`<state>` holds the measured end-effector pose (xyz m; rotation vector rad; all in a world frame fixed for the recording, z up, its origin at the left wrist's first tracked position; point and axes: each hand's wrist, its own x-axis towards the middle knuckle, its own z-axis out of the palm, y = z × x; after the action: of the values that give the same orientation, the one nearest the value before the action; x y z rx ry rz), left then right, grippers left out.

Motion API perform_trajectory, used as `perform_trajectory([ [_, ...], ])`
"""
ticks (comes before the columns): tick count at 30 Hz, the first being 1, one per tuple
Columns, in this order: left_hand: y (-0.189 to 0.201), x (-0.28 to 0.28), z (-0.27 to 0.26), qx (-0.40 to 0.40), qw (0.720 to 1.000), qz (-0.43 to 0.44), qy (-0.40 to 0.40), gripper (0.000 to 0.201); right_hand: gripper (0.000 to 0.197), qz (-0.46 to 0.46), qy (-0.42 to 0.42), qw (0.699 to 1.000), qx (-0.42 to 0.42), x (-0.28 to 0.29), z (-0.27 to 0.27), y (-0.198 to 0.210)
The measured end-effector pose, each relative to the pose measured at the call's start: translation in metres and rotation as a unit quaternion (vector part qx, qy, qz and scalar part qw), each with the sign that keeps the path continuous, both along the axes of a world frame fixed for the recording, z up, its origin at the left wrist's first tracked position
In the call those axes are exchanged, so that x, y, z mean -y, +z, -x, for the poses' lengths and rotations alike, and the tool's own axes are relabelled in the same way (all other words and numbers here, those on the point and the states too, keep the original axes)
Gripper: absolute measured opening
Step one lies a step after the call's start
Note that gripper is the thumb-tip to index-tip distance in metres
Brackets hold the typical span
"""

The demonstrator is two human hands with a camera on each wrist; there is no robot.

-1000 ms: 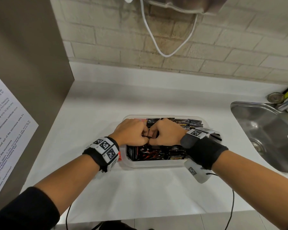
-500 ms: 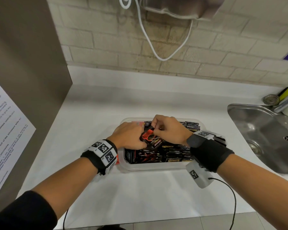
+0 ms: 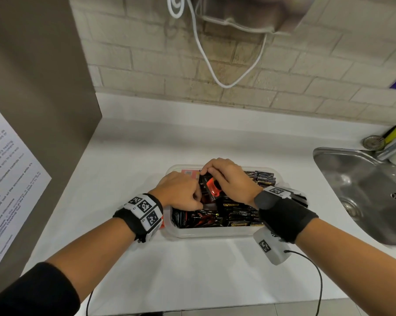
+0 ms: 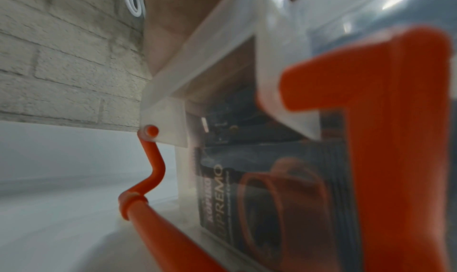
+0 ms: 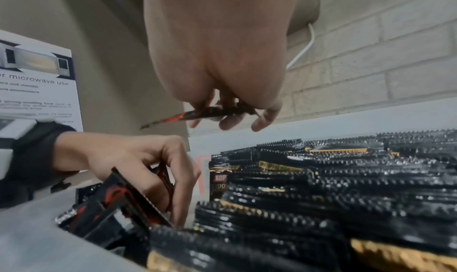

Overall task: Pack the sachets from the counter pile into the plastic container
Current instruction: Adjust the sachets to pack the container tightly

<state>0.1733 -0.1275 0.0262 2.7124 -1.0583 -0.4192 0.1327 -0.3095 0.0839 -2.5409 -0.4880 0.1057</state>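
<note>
Head view: our right hand has lifted from its earlier knuckle-to-knuckle spot against our left hand and now pinches a black-and-red foil sachet above the clear plastic container on the white counter.
Left wrist view: blurred; we see the container's wall and orange clip handle, with a black sachet behind. We cannot tell the hand's state here.
Right wrist view: right fingers curl round one thin sachet; left fingers grip upright sachets in the container's near-left corner.
Meaning: we judge packing is nearly done; no pile shows on the counter.
</note>
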Motion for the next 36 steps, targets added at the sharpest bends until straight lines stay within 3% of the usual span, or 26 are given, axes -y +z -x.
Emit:
perform_trajectory([
  [3,-0.001,-0.001,-0.001,-0.013,1.0,0.002,-0.001,0.025,0.029,-0.021,0.011,1.0,0.016,-0.001,-0.003,0.004],
  [7,-0.003,-0.001,-0.003,-0.013,1.0,0.003,0.001,0.029,0.025,-0.058,-0.057,0.993,-0.084,0.004,-0.009,0.01],
  [9,-0.003,0.0,-0.003,-0.013,1.0,0.007,-0.001,0.027,0.021,-0.018,-0.053,0.994,-0.093,0.006,-0.011,0.011],
  [11,-0.002,0.0,-0.002,-0.01,1.0,0.012,-0.003,0.023,0.03,0.037,-0.031,0.995,-0.089,0.008,-0.012,0.012],
  [24,-0.001,0.0,-0.001,-0.004,1.0,0.005,0.013,0.021,0.066,0.13,0.055,0.988,-0.069,-0.001,-0.016,0.013],
  [28,-0.003,0.001,0.0,0.011,0.999,0.014,0.027,0.032,0.067,0.18,0.079,0.979,-0.056,-0.007,-0.021,0.015],
  [32,-0.002,0.0,0.001,0.004,0.999,0.015,0.028,0.027,0.067,0.25,0.099,0.961,-0.062,-0.016,-0.026,0.012],
  [36,-0.001,0.0,0.001,0.005,1.0,0.006,0.021,0.023,0.067,0.243,0.112,0.962,-0.048,-0.023,-0.027,0.005],
])
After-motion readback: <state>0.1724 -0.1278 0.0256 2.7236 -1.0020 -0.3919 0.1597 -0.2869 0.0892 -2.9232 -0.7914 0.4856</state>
